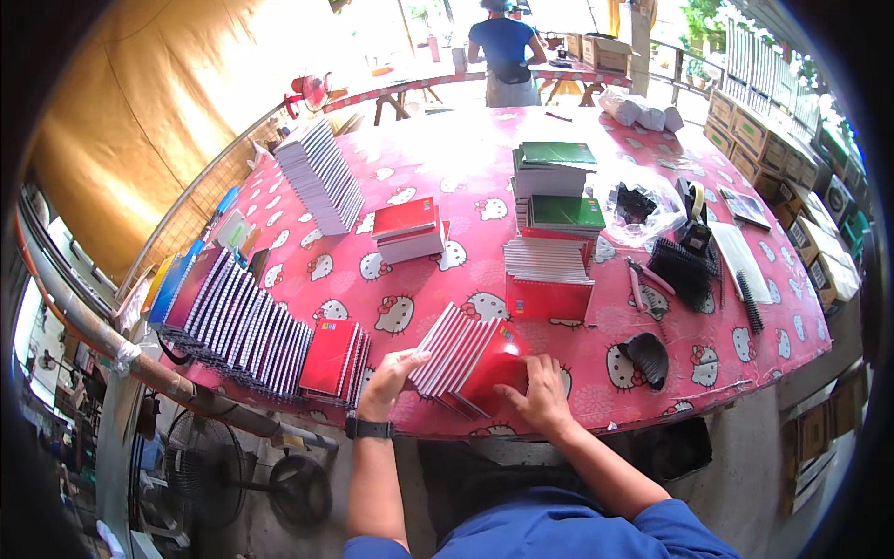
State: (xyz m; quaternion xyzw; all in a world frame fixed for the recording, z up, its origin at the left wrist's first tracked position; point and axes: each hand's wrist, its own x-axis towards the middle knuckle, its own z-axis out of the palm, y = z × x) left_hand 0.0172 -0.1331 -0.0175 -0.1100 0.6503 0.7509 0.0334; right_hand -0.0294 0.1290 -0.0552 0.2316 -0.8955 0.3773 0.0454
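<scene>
A fanned stack of red-covered notebooks (pixel 494 373) stands tilted at the near edge of the table, between my two hands. My left hand (pixel 391 380) grips its left side, thumb and fingers against the page edges. On the right, my right hand (pixel 540 396) presses its fingers to the glossy red cover. Just left of my left hand lies a small pile of red notebooks (pixel 328 359). Beside that pile, a long leaning row of spiral-bound notebooks (pixel 233 317) runs toward the left edge. Beyond my right hand sits another stack of red-covered notebooks (pixel 549 300).
Farther back are a tall notebook stack (pixel 321 177), a low red pile (pixel 405 219) and green-covered stacks (pixel 557 154). Pink-handled pliers (pixel 643 282), black binding coils (pixel 680 270), a tape dispenser (pixel 695 219) and a dark curved object (pixel 644 359) lie right. A person (pixel 504 47) stands beyond.
</scene>
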